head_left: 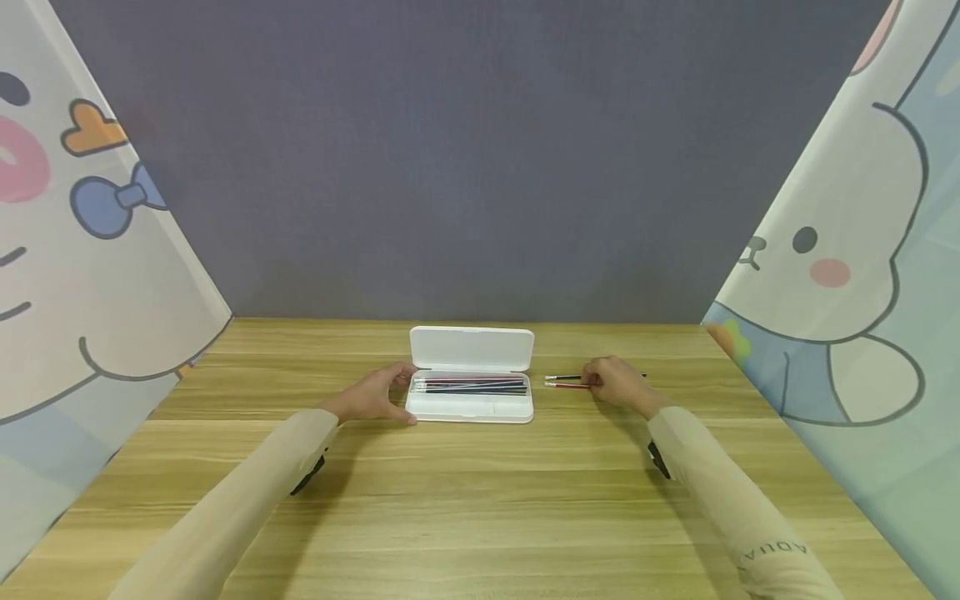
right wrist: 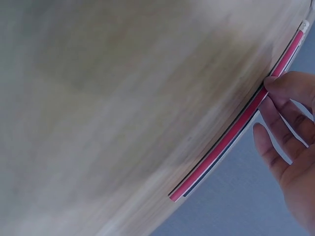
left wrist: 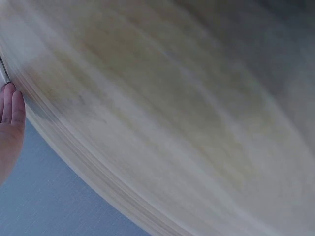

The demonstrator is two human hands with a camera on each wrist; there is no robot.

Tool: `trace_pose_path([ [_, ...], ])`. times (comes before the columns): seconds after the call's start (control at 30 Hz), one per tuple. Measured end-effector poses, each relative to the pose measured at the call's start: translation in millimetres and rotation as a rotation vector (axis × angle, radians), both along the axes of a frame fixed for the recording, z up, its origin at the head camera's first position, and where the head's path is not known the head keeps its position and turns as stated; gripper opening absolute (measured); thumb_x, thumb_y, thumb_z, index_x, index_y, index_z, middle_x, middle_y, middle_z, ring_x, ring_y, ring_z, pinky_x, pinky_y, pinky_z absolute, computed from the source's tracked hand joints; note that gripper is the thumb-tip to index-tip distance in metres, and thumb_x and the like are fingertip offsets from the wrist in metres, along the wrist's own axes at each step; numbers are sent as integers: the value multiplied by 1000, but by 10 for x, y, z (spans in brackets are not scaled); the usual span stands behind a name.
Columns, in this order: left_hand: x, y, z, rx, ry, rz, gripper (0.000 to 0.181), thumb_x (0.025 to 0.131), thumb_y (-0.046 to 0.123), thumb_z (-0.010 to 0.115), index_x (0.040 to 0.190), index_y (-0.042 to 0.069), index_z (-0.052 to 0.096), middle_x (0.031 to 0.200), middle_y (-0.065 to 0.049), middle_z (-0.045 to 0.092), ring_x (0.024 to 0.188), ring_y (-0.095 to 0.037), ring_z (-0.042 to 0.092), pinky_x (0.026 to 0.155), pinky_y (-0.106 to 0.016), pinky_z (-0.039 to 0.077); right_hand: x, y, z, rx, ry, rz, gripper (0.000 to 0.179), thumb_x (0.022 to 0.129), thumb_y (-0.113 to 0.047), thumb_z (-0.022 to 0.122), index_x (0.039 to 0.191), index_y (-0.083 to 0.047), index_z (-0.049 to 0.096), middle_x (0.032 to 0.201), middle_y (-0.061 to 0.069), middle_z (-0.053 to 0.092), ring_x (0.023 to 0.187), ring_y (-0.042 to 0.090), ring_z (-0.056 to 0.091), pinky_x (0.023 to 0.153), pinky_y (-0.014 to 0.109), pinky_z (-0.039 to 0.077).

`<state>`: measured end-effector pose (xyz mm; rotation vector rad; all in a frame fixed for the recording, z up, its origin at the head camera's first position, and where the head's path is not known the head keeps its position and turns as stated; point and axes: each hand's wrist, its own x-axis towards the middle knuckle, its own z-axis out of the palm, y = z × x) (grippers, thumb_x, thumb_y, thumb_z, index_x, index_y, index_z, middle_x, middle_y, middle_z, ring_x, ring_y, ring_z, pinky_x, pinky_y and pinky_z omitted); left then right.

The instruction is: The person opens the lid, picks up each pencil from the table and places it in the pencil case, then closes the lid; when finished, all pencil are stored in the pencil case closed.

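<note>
A white pencil case [head_left: 471, 407] lies with its lid [head_left: 471, 348] raised at the back. Several pencils [head_left: 480, 385], red and dark, fill its rear compartment. My left hand [head_left: 372, 394] holds the case by its left end, thumb at the front corner and fingers at the rear one. In the left wrist view only part of that hand [left wrist: 11, 118] shows, its fingers side by side. To the right of the case, my right hand [head_left: 617, 382] pinches a red pencil [right wrist: 216, 155] between thumb and fingers. Alongside it lies a dark pencil [head_left: 562, 377]; both eraser ends point left.
The wood-grained table [head_left: 480, 508] runs back to a grey panel [head_left: 480, 167]. Cartoon-printed panels stand at the left [head_left: 90, 275] and right [head_left: 840, 250] sides. The case's front compartment [head_left: 450, 407] is a shallow tray with a small divided section at its right.
</note>
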<state>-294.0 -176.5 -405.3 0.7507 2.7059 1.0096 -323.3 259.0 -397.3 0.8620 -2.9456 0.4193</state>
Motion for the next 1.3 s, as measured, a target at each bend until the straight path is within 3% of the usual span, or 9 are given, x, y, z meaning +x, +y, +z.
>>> trace_pose_path([
  [0.5,-11,3,-26,3,11,-17,81,64,31,82,128,2,42,123,-15,53,114,-32,50,97,-47,42,28,-49,71,3,12,17,18,73,6,62,76,-11,66,78,2,65,67,11,56,60,29,48],
  [0.73,-2,-7,-24,2,5,-15,81,65,31,82,129,1,41,122,-15,53,113,-32,49,97,-47,41,75,-110,185,23,53,74,12,76,2,68,77,-10,66,76,1,64,67,11,56,59,26,48],
  [0.97,-6,-2,3,10,6,-7,80,64,29,83,128,2,42,121,-15,53,112,-31,49,97,-48,41,113,-264,302,47,71,89,10,76,1,68,78,-9,66,76,1,64,66,13,56,58,26,46],
  [1.3,-12,-8,-21,9,9,-17,80,64,32,82,128,4,43,122,-14,53,112,-31,49,95,-48,42,154,-570,320,20,89,144,8,75,-4,71,79,-8,66,78,4,64,71,19,60,60,27,47],
])
